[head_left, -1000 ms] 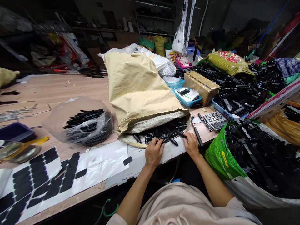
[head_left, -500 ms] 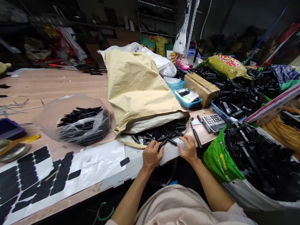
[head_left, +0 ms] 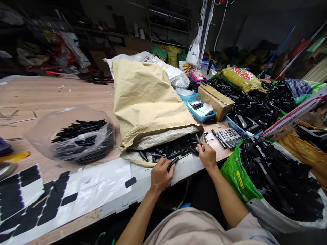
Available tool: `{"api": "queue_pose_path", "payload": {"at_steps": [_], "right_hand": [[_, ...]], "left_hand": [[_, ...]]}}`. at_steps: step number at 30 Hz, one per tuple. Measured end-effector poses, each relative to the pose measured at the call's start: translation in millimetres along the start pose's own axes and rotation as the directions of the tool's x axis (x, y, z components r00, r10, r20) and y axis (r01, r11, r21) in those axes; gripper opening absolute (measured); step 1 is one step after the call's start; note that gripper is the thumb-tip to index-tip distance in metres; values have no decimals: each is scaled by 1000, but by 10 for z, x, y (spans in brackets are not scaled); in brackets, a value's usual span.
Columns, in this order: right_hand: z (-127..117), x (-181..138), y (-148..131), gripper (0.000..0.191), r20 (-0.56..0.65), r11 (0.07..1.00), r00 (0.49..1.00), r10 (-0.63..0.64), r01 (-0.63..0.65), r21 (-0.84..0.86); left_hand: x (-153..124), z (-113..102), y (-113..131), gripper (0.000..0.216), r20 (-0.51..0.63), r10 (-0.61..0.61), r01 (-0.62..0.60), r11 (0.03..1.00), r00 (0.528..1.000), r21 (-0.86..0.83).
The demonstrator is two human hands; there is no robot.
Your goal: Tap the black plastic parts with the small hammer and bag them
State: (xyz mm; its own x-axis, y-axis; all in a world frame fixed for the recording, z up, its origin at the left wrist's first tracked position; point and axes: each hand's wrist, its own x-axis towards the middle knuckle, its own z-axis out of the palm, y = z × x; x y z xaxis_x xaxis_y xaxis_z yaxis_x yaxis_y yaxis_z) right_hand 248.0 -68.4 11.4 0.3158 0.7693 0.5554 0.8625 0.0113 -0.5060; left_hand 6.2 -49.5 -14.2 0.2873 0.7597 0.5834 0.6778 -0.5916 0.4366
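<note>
A tan paper sack (head_left: 145,98) lies on its side at the table's near edge, and several short black plastic pieces (head_left: 173,149) spill from its open mouth. My left hand (head_left: 159,175) rests at the front of that spill with its fingers curled round one black piece (head_left: 172,164). My right hand (head_left: 207,154) is at the right end of the sack's mouth, pinching another black piece (head_left: 198,140) that points up and away. Both forearms reach in from below.
A clear bag of black parts (head_left: 81,139) sits to the left. White sheets with black pads (head_left: 28,197) lie at the near left. A calculator (head_left: 229,136), blue trays (head_left: 200,114), a cardboard box (head_left: 216,98) and a green-rimmed bag of black parts (head_left: 276,177) crowd the right.
My left hand drew back toward the table edge with a black piece in it. My right hand moved up to the sack's right corner and lifted a piece. The view shifted right.
</note>
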Motion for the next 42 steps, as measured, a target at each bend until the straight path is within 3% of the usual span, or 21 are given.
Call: {"api": "queue_pose_path", "payload": {"at_steps": [2,6,8,9,11,13,15,18,20,22,24,29,34,36,37,40,42], "right_hand": [[33,190,61,30,14,981,986,168,-166,-104],[43,359,-22,38,-26,973,986,166,-168,-160],[23,303,-149,46,-8,987,999,52,-53,-153],[18,254,-213,48,65,992,997,-48,55,-112],[38,152,-312,51,247,965,936,-252,262,-10],[97,82,-346,47,339,937,876,-341,345,53],[171,63,-318,35,317,944,889,-330,311,110],[249,99,-221,26,184,933,965,-190,118,341],[269,128,-162,21,162,795,986,33,-124,594],[280,141,-120,19,231,550,940,250,-334,765],[293,140,-88,23,296,360,881,370,-430,828],[310,112,-18,33,375,162,823,427,-477,864],[252,91,32,31,424,60,795,433,-495,867],[207,137,59,29,371,118,818,440,-462,879],[183,178,76,28,307,206,846,436,-426,881],[124,341,138,21,40,673,966,254,-206,711],[105,429,178,20,10,894,1000,-2,-3,448]], "left_hand": [[2,1,-3,13,-2,-9,9,1000,1000,-7],[2,-1,-9,13,-11,-10,10,1000,1000,-10],[1,-1,-12,13,-10,0,0,1000,1000,-14],[1,0,-14,13,-8,5,-5,1000,1000,-15],[0,2,-17,12,-3,10,-10,1000,1000,-18],[-2,4,-20,12,-1,8,-8,1000,1000,-20],[-5,5,-20,12,-3,4,-4,1000,1000,-21],[-5,4,-16,13,-5,2,-2,1000,1000,-20],[-2,4,-12,13,-4,-1,0,1000,1000,-18],[3,5,-10,13,3,-4,4,1000,1000,-14],[7,5,-10,13,10,-5,5,1000,1000,-11],[7,2,-17,13,11,4,-4,1000,1000,-3],[3,-1,-19,13,0,1,-1,1000,1000,4],[5,-1,-20,14,2,-3,3,1000,1000,0],[6,-1,-21,14,4,-4,4,1000,1000,-6],[7,0,-27,16,25,3,-2,999,1000,-38],[6,-2,-32,16,52,20,-17,998,998,-66]]}}
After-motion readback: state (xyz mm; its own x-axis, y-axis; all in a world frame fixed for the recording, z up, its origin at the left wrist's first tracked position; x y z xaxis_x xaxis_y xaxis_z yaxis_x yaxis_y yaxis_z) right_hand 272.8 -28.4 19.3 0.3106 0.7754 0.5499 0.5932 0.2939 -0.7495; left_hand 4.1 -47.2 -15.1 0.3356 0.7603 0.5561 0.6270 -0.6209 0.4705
